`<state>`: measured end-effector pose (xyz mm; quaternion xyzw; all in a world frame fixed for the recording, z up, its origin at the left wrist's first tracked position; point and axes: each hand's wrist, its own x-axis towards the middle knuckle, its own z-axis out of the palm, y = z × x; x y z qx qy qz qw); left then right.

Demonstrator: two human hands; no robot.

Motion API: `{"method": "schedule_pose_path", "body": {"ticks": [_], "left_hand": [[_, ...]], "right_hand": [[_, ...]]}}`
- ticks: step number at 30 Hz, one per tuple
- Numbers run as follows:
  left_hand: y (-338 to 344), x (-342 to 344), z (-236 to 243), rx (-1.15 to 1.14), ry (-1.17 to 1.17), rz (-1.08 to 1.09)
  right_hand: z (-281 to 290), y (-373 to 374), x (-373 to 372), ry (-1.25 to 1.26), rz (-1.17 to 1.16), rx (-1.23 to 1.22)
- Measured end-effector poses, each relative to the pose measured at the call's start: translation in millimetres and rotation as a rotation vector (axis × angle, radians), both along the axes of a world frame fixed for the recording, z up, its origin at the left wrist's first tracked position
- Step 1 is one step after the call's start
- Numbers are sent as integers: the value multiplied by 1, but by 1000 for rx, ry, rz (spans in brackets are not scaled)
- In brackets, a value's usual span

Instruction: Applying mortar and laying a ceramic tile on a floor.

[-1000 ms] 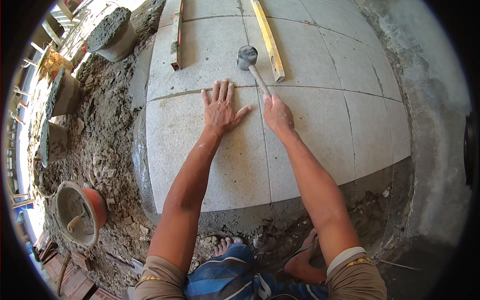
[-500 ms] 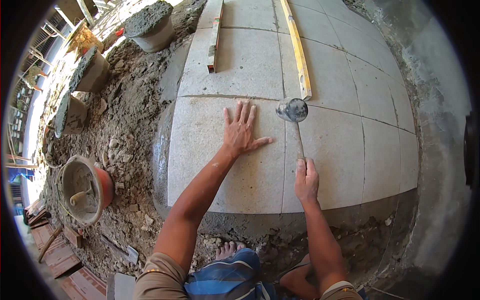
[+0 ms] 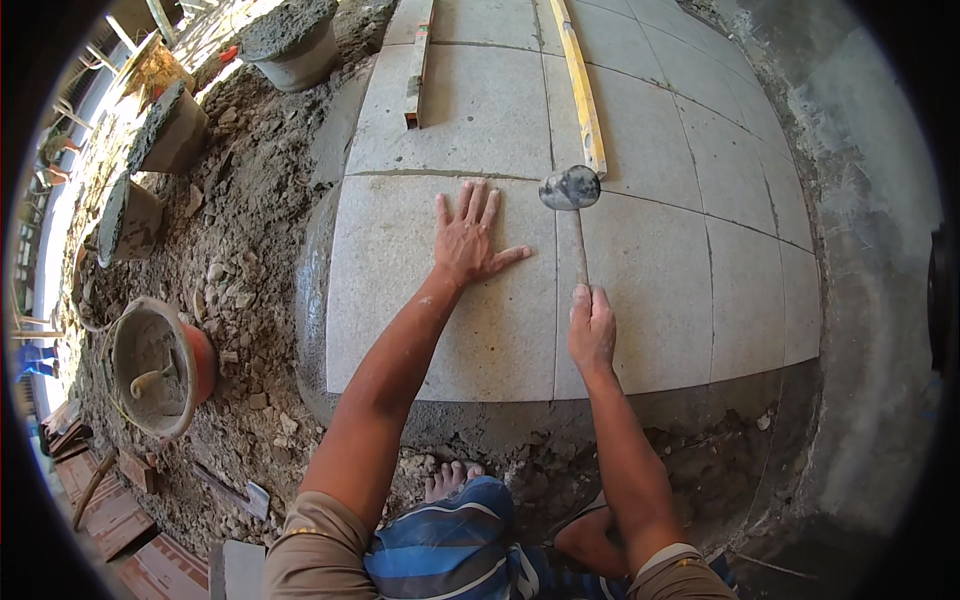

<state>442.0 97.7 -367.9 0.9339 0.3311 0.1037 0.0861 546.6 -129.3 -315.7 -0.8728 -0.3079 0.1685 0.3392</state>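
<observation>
My left hand (image 3: 466, 240) lies flat with its fingers spread on a large pale floor tile (image 3: 400, 310), near that tile's far edge. Wrapped round the wooden handle of a rubber mallet (image 3: 571, 188), my right hand (image 3: 592, 325) is closed. The mallet's dark, whitened head is over the seam region between the left tile and the tile on its right; whether it touches the surface I cannot tell. Just beyond the head lies the near end of a yellow level (image 3: 581, 95). A second, narrower level (image 3: 417, 80) rests on the tile farther off to the left.
Left of the tiles is rough, stony soil (image 3: 240, 250) with several buckets of wet mortar (image 3: 290, 45). An orange-sided bucket (image 3: 204, 365) holds a trowel (image 3: 150, 383). A small bladed tool (image 3: 256, 498) lies on the ground. Grey concrete (image 3: 870, 230) runs along the right.
The whole view has shifted slightly, so the tiles sit higher and farther left. The mallet's head has turned more side-on. My left hand stays flat on the same tile.
</observation>
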Motion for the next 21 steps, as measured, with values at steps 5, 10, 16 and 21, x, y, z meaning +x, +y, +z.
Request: {"method": "schedule_pose_path", "body": {"ticks": [5, 10, 16, 21], "left_hand": [[0, 0, 1, -7, 12, -5], [0, 0, 3, 4, 27, 1], [-31, -39, 6, 39, -100, -18], [-56, -82, -7, 15, 21, -12]], "right_hand": [[-11, -4, -2, -111, -2, -85], [-9, -36, -18, -4, -37, 92], [10, -134, -77, 66, -86, 78], [6, -165, -88, 297, -209, 58]]}}
